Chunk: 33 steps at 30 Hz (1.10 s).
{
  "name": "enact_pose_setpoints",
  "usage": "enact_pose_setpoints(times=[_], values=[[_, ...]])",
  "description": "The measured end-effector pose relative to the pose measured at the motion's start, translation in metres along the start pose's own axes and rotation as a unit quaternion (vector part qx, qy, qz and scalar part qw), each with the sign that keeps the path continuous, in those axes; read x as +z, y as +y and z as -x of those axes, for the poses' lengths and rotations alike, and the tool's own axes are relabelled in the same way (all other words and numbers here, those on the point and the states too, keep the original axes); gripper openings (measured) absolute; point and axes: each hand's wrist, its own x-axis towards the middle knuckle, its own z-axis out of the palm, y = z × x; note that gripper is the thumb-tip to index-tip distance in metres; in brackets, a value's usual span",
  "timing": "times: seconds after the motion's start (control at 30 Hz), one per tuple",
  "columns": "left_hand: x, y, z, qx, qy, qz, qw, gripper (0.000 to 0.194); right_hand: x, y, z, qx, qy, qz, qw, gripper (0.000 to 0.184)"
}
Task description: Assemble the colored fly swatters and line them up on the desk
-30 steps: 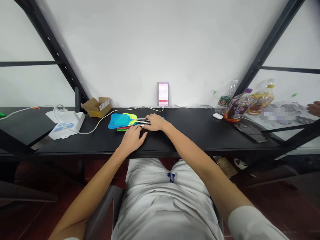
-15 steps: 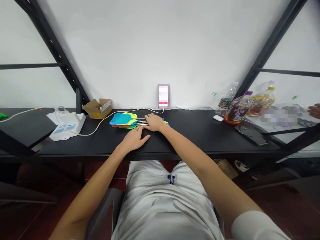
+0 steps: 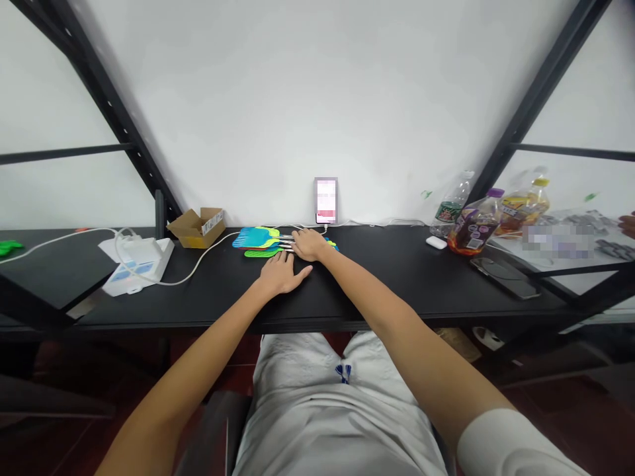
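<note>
A stack of plastic fly swatters (image 3: 258, 239) lies on the black tabletop (image 3: 387, 291), with blue, yellow-green and green heads showing. Their thin metal handles (image 3: 286, 242) run to the right, under my right hand (image 3: 310, 244). That hand lies over the handles with its fingers curled on them. My left hand (image 3: 280, 274) rests flat on the tabletop just in front of the stack, fingers spread, holding nothing. The far ends of the swatters are hidden beneath my right hand.
An upright, blurred phone (image 3: 326, 200) stands behind the swatters on a cable. To the left are a cardboard box (image 3: 197, 228) and a white power strip (image 3: 139, 264). To the right are several plastic bottles (image 3: 476, 221), an earbud case (image 3: 435, 242) and a flat phone (image 3: 503, 277). Another person's hand (image 3: 628, 225) shows at the right edge.
The swatter stack has shifted right along the table. My left hand has slid right, closer to the handles. The whole view has dropped slightly in the frame as my head tilted up.
</note>
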Motion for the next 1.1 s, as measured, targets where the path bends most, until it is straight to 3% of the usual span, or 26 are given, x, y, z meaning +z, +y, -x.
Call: enact_pose_setpoints(times=[0.23,0.4,0.6,0.77,0.93,1.0,1.1], values=[[0.013,0.014,-0.018,-0.054,0.088,0.01,0.995,0.083,0.0,0.008,-0.011,-0.004,-0.011,0.015,1.0,0.037],[0.015,0.013,-0.029,-0.065,0.154,0.002,0.986,0.065,-0.001,0.01,-0.012,0.0,0.005,0.03,1.0,0.034],[0.001,0.001,-0.039,-0.063,0.203,-0.003,0.977,0.038,-0.013,0.019,-0.005,-0.039,0.042,0.058,0.997,0.028],[-0.002,-0.001,-0.037,0.012,0.258,-0.006,0.966,0.026,-0.031,0.041,0.002,-0.052,0.068,0.079,0.993,0.034],[0.001,0.004,-0.031,0.142,0.373,-0.027,0.916,0.033,-0.043,0.069,0.033,-0.031,0.106,0.099,0.989,0.035],[-0.001,0.008,-0.03,0.165,0.38,-0.042,0.909,0.042,-0.043,0.078,0.058,-0.025,0.111,0.09,0.989,0.032],[-0.005,0.019,-0.03,0.187,0.34,-0.05,0.921,0.053,-0.04,0.085,0.099,0.0,0.134,0.075,0.988,0.028]])
